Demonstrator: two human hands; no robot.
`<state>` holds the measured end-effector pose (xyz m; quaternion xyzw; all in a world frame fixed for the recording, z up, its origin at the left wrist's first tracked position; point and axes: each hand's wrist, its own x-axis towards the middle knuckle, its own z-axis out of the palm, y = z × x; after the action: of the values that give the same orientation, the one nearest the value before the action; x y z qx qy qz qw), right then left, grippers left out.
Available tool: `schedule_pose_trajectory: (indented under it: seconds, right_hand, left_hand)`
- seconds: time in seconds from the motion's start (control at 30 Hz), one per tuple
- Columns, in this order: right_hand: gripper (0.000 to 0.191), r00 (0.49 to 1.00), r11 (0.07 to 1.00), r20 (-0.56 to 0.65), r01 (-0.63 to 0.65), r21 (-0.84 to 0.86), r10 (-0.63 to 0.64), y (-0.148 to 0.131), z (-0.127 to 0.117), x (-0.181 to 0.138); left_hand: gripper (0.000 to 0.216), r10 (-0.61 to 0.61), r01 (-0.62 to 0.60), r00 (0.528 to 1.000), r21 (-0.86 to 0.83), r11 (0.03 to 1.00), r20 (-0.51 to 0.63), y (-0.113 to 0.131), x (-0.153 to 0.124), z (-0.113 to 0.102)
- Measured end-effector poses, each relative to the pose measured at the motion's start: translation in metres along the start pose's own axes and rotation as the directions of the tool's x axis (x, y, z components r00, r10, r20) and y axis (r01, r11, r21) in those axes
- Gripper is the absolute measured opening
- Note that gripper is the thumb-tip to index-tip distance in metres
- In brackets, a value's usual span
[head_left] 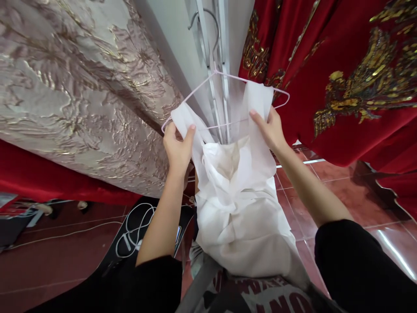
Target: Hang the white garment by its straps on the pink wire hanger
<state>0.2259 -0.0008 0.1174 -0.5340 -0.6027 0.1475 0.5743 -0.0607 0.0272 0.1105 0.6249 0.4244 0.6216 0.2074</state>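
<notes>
A white dress [247, 226] with wide shoulder straps hangs from a thin pale pink hanger [198, 88], its skirt falling toward my body. My left hand [178, 145] pinches the left strap near the hanger's left end, thumb on top. On the other side, my right hand [270, 126] grips the right strap just below the hanger's bar, fingers behind the cloth. The neckline sags open between my hands. The hanger's grey metal hook [213, 32] stands up in front of a white metal upright; whether it rests on anything I cannot tell.
A pale embossed floral fabric [81, 95] hangs close on the left. Red cloth with gold sequins [345, 100] hangs on the right. Below left, a black seat [114, 256] bears a white cable [128, 234]. Red tiles [339, 174] cover the floor.
</notes>
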Motion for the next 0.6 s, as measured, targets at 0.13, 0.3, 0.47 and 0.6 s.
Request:
schedule_pose_trajectory:
  seconds: [0.13,0.3,0.47,0.6]
  right_hand:
    - [0.046,0.999,0.998,-0.046,-0.026,-0.060,0.023,-0.005,-0.004,0.002]
    - [0.030,0.979,0.989,-0.202,-0.003,-0.149,-0.028,-0.014,-0.009,-0.006]
    - [0.013,0.971,0.998,-0.236,0.015,-0.055,-0.028,-0.023,-0.011,-0.013]
    - [0.013,0.984,0.965,-0.080,-0.138,0.222,0.159,-0.038,-0.019,-0.007]
  left_hand:
    - [0.028,-0.017,0.016,1.000,0.142,0.990,0.008,0.010,0.009,-0.001]
    - [0.023,-0.016,0.029,0.999,0.355,0.934,-0.040,0.029,-0.001,-0.014]
    - [0.028,0.006,0.007,0.999,0.255,0.967,-0.047,0.038,-0.010,-0.026]
    - [0.025,-0.152,0.137,0.984,-0.151,0.979,-0.093,0.043,-0.010,-0.023]
